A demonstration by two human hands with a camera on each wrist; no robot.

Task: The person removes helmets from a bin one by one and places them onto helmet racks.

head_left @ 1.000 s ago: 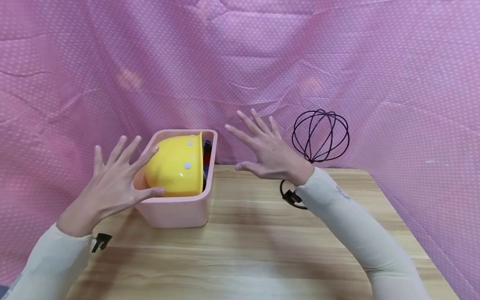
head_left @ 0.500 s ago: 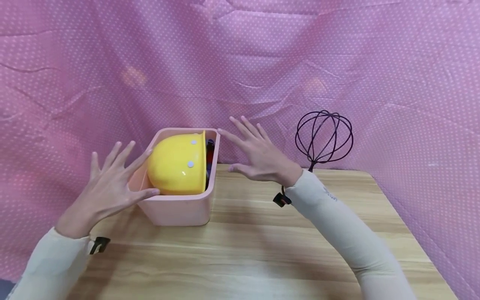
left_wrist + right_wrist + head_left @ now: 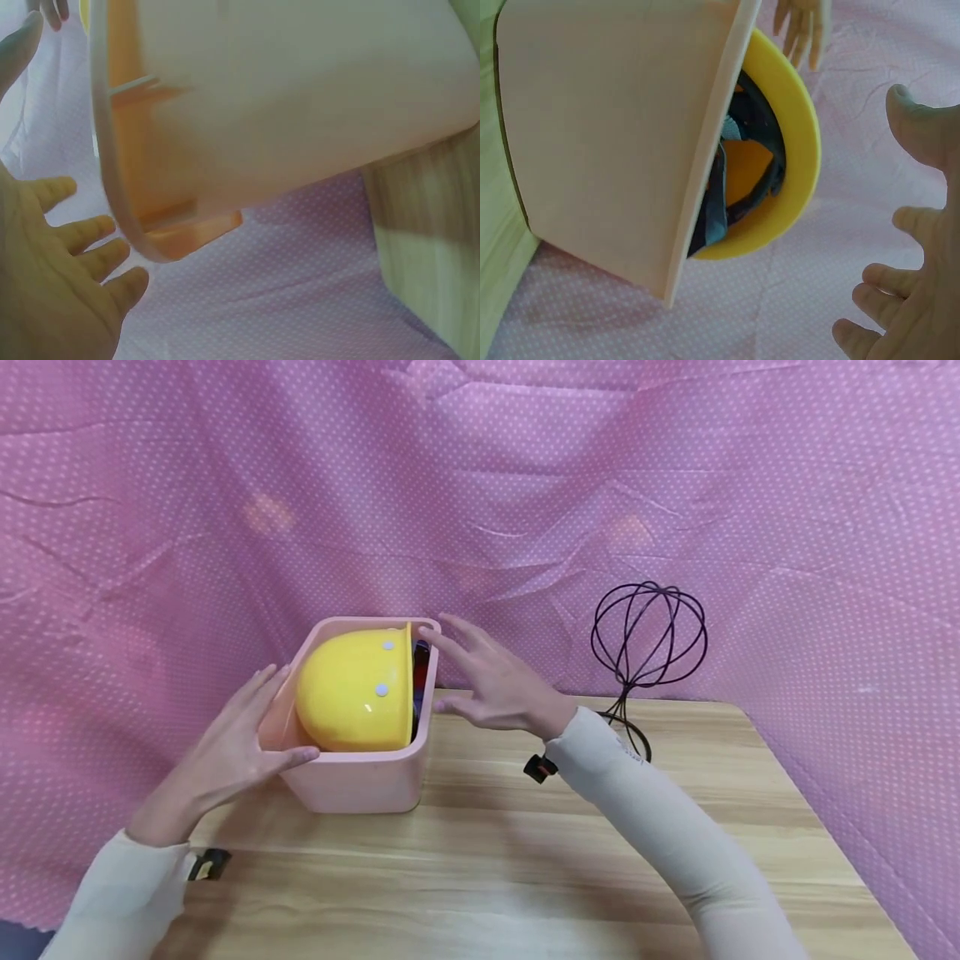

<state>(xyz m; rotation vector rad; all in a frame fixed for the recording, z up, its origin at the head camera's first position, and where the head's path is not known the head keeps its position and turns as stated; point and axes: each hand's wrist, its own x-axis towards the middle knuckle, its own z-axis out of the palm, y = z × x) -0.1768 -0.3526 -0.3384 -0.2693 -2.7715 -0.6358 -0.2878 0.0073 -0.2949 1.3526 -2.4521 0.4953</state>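
A pink bin [image 3: 352,782] stands on the table, left of centre in the head view. In it, tilted on its side, sits a yellow hard hat [image 3: 348,693]. The right wrist view shows the dark harness straps [image 3: 761,124] inside the hat. My left hand [image 3: 236,739] is spread along the bin's left side, thumb near the front rim; the left wrist view has its fingers close to the rim. My right hand [image 3: 498,685] is at the right rim, fingers extended over the far corner. Neither hand grips anything, and contact with the rim is unclear.
A black wire stand [image 3: 651,681] with a balloon-shaped top and ring base stands at the back right, its base partly behind my right sleeve. A pink dotted cloth [image 3: 510,485] hangs behind and beside the wooden table [image 3: 465,868].
My right hand has moved left and down to the bin's right rim. My left hand has shifted slightly, its fingers coming closer together beside the bin. Bin and hard hat stay in place.
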